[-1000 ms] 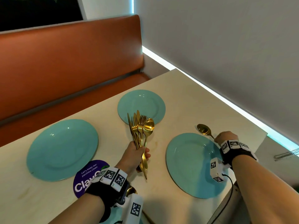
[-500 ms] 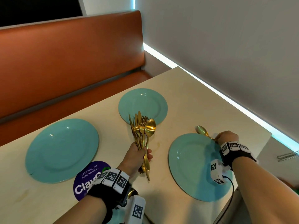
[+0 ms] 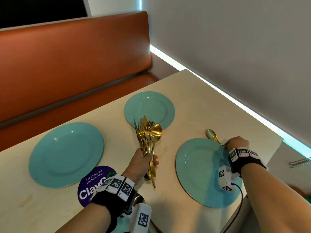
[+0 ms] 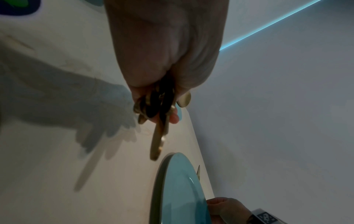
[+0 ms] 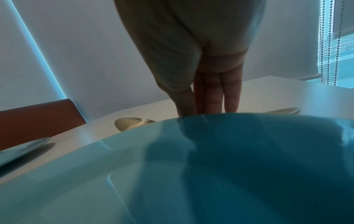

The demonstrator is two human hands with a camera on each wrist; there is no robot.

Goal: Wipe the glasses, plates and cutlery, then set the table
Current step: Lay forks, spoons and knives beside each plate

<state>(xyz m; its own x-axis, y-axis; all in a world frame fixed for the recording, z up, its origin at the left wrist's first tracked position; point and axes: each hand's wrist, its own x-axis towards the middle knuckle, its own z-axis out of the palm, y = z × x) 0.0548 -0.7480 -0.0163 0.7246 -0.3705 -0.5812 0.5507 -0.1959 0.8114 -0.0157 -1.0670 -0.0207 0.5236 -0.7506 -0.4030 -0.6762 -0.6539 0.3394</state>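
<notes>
Three teal plates (image 3: 66,154) are laid bare on the pale surface (image 3: 193,98). A bundle of gold cutlery (image 3: 148,140) is gripped upright by the left hand (image 3: 141,163). A gold spoon (image 3: 212,135), its handle partly hidden beside the nearest plate (image 3: 198,167), is touched by the right hand (image 3: 236,142); its grasp cannot be told.

Three plates (image 3: 66,153) (image 3: 149,109) (image 3: 202,172) are being kept on table (image 3: 193,98); spoon (image 3: 212,134) is lying just behind right plate; bench (image 3: 72,64) is standing behind table.
</notes>
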